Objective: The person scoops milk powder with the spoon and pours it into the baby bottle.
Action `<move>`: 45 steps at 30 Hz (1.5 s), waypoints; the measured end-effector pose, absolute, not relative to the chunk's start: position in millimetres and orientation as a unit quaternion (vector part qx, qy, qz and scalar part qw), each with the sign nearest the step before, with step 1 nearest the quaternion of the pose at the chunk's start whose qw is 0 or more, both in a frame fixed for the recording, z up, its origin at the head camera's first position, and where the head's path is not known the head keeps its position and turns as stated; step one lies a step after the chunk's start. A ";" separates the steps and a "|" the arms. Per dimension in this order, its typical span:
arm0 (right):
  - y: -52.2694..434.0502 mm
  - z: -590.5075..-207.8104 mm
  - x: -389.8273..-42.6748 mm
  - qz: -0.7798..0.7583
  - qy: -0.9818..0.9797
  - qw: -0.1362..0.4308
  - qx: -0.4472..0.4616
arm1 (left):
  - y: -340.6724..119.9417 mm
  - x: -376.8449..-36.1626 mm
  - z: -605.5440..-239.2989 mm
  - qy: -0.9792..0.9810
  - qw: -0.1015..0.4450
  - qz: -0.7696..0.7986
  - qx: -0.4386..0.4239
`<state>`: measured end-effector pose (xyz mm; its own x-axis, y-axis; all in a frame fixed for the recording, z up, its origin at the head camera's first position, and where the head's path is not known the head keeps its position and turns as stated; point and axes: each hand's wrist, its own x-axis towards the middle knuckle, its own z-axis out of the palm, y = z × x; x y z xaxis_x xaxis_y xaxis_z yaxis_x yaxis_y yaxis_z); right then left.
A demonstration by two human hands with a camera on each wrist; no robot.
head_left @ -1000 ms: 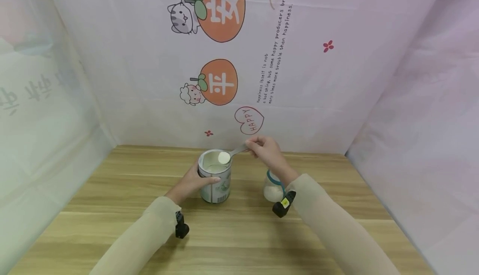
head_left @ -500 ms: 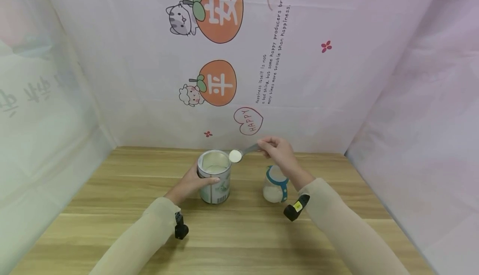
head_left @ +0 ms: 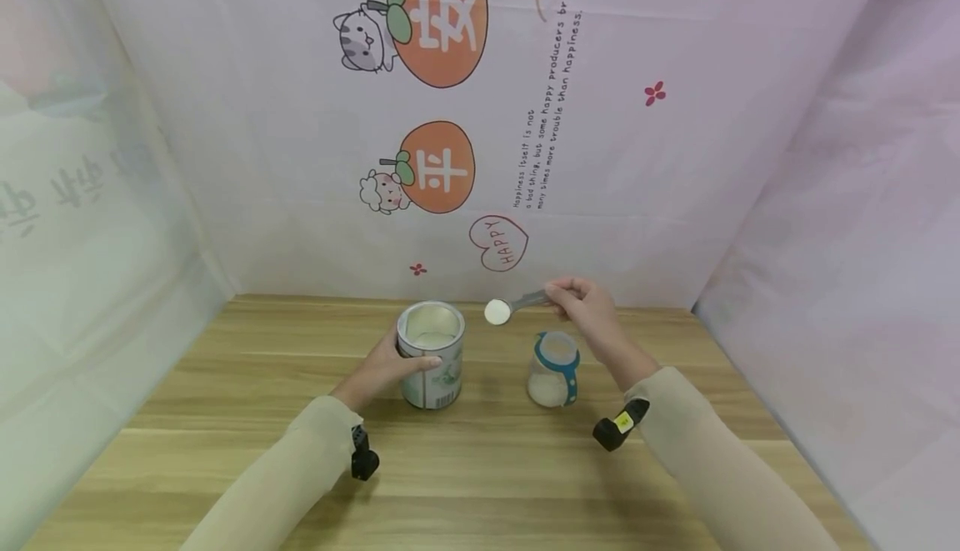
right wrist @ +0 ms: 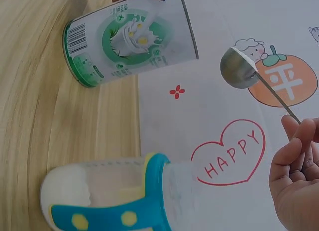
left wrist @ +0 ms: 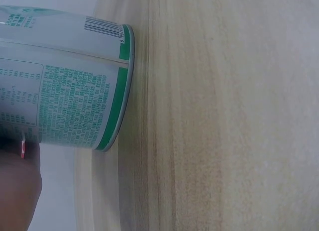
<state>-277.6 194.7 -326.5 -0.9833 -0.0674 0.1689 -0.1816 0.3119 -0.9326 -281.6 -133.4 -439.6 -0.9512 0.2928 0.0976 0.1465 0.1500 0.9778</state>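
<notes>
A milk powder can (head_left: pixel 442 378), white with green print, stands uncovered on the table with pale powder inside. My left hand (head_left: pixel 378 369) grips it from the left, thumb across its front. My right hand (head_left: pixel 594 318) pinches the handle of a metal measuring spoon (right wrist: pixel 239 70). White powder fills the spoon's bowl level, held in the air between the can and a baby bottle (head_left: pixel 546 386). That bottle is clear, uncapped, with a blue collar and yellow-dotted handle (right wrist: pixel 102 217); white powder lies at its bottom. In the left wrist view, the can's barcode side (left wrist: pixel 75 86) shows.
A wood-grain table (head_left: pixel 450 484) carries the can and bottle. Behind it hangs a white printed cloth (head_left: pixel 592 259), with more cloth at both sides. The bottle stands right of the can, a hand's width or so apart.
My right hand has carried the filled spoon rightward, from over the can's rim to beyond it toward the bottle. The bottle's mouth has come into view. My left hand and the can stay put.
</notes>
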 end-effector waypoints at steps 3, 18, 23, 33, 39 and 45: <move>202.5 -326.9 -275.4 0.589 -0.803 0.055 0.073 | -133.1 -281.4 -439.4 0.757 0.057 0.635 0.144; 244.4 -329.7 -265.9 0.580 -0.809 0.074 0.057 | -133.5 -282.2 -439.5 0.756 0.058 0.636 0.145; 256.0 -334.3 -262.0 0.576 -0.812 0.076 0.047 | -133.7 -281.0 -438.0 0.754 0.058 0.637 0.149; 274.3 -346.2 -258.5 0.554 -0.826 0.095 0.041 | -134.5 -281.8 -437.6 0.757 0.053 0.633 0.153; 279.0 -354.2 -257.1 0.530 -0.841 0.105 0.033 | -135.7 -283.7 -438.6 0.761 0.056 0.629 0.149; 280.4 -358.2 -255.9 0.516 -0.848 0.117 0.027 | -135.9 -283.6 -438.3 0.760 0.059 0.629 0.154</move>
<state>-255.9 280.4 -358.2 -0.9710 0.0748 0.2269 -0.1672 0.4655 -0.8691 -283.6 -135.9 -438.3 -0.9453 0.3092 0.1037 0.1599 0.1622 0.9737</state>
